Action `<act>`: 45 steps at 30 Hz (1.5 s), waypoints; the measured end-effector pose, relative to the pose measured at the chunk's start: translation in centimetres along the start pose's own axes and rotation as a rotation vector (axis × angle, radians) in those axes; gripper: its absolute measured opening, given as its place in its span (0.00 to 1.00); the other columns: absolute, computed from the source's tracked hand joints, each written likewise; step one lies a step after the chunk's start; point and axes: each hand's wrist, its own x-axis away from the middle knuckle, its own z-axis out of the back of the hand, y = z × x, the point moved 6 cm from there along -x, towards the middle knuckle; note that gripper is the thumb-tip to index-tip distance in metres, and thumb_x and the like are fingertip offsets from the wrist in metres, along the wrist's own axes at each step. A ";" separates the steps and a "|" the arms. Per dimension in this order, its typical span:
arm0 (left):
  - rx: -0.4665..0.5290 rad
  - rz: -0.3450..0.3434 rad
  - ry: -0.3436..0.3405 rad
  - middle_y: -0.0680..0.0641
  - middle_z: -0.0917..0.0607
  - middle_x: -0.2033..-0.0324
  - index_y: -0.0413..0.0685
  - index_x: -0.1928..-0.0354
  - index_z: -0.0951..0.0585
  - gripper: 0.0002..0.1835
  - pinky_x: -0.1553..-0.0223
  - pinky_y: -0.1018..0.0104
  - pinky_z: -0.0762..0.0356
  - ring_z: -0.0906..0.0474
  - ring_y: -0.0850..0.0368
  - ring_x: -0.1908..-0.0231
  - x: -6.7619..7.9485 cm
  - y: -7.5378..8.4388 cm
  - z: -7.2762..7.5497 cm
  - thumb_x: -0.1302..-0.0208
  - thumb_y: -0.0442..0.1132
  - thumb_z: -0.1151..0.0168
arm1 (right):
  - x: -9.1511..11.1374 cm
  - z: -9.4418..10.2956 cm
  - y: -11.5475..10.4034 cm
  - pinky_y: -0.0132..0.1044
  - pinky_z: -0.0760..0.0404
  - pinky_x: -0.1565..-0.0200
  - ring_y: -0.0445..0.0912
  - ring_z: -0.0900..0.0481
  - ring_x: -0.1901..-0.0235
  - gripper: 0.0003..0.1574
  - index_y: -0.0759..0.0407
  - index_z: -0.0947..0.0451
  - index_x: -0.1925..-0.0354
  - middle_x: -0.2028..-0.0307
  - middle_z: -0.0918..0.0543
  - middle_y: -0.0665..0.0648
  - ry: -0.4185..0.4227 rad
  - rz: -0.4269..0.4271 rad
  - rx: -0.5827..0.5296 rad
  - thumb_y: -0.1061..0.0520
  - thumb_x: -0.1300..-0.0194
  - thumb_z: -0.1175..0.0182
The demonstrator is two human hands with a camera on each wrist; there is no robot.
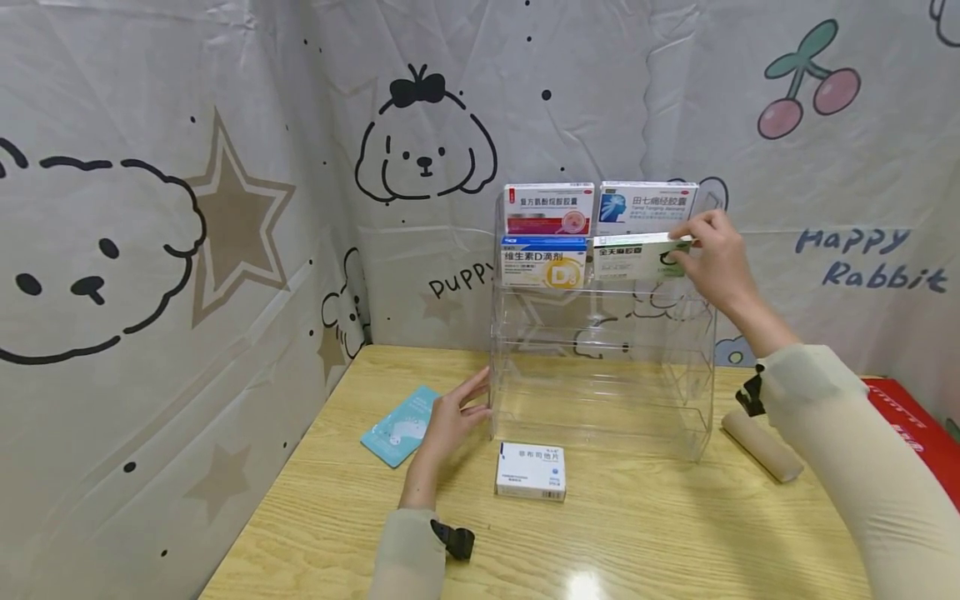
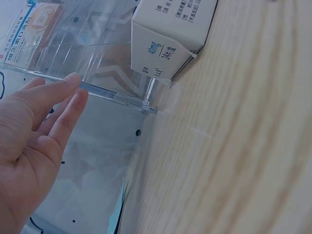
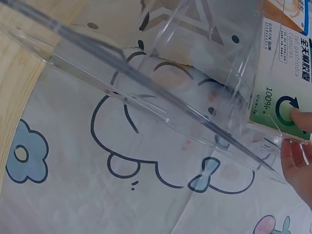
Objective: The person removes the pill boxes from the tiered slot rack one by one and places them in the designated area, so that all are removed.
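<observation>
A clear acrylic tiered display rack (image 1: 600,387) stands on the table. My right hand (image 1: 716,258) pinches the right end of a white-and-green capsule box (image 1: 633,260) on the rack's second tier from the top; in the right wrist view the thumb lies on the green end of the box (image 3: 280,78). To its left on that tier sits a blue-and-yellow vitamin D drops box (image 1: 543,265). My left hand (image 1: 450,421) touches the rack's left side with extended fingertips, at the panel's edge in the left wrist view.
On the top tier stand a red-and-white capsule box (image 1: 549,210) and a blue-and-white one (image 1: 647,207). A white tablet box (image 1: 530,471) lies before the rack. A teal packet (image 1: 402,425) is at left, a beige roll (image 1: 761,446) and a red item (image 1: 911,425) at right.
</observation>
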 end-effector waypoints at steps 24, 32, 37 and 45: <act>0.011 -0.009 0.011 0.39 0.27 0.33 0.49 0.29 0.32 0.38 0.45 0.69 0.16 0.26 0.41 0.36 0.1 0.1 -0.1 0.41 0.22 0.37 | -0.1 2.5 -1.6 0.19 0.34 0.58 0.57 0.26 0.61 0.10 0.72 0.20 0.61 0.60 0.27 0.69 0.123 0.127 -0.013 0.73 0.43 0.34; 0.021 0.023 0.007 0.41 0.28 0.32 0.51 0.29 0.33 0.38 0.44 0.69 0.17 0.26 0.42 0.36 0.0 0.1 -0.1 0.41 0.22 0.37 | 0.6 3.7 -2.1 0.08 0.35 0.54 0.27 0.37 0.60 0.13 0.74 0.19 0.61 0.60 0.27 0.70 0.201 0.125 -0.087 0.74 0.47 0.32; 0.021 0.018 0.005 0.41 0.28 0.32 0.50 0.28 0.33 0.38 0.43 0.68 0.17 0.27 0.42 0.35 0.0 0.1 -0.1 0.41 0.23 0.37 | 2.0 4.3 -2.2 0.06 0.30 0.51 0.22 0.36 0.58 0.15 0.76 0.19 0.59 0.60 0.28 0.42 0.184 0.074 -0.193 0.75 0.48 0.32; 0.026 0.007 0.006 0.41 0.27 0.33 0.52 0.29 0.32 0.38 0.43 0.68 0.17 0.26 0.42 0.36 0.0 -0.1 0.0 0.41 0.23 0.36 | 4.9 4.5 -2.9 0.04 0.30 0.51 0.23 0.34 0.57 0.15 0.75 0.19 0.59 0.57 0.36 0.28 0.134 0.051 -0.233 0.76 0.49 0.32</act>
